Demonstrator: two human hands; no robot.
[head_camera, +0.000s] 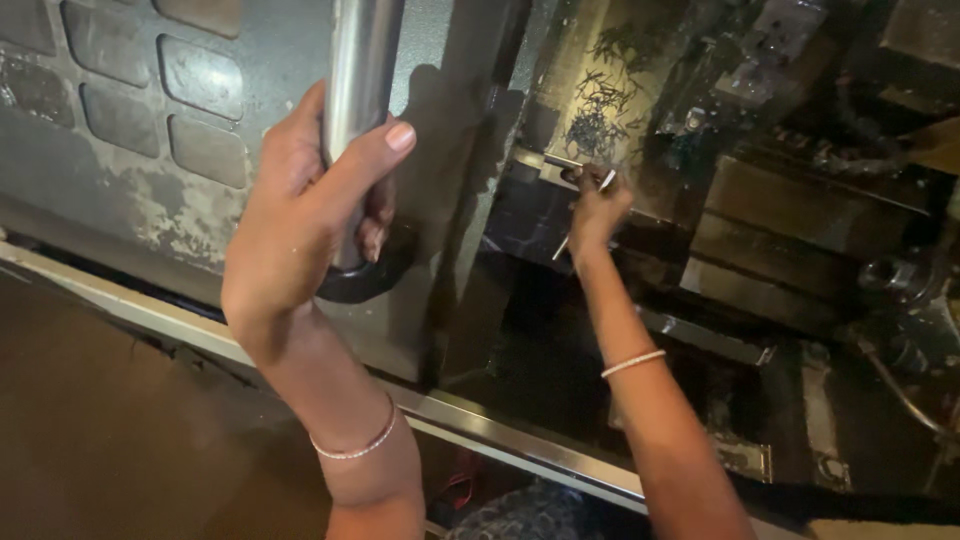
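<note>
Handle (360, 90) gripped; probably key (585, 205) right.

This is a machine workshop, seen at the open front of a large metal-cutting machine. A worn grey sliding door (130, 120) with a polished steel handle (362, 60) stands aside. Inside lie dark oily steel blocks (770, 250), hoses (900, 380) and curled metal shavings (600, 110) stuck to a wall.
</note>
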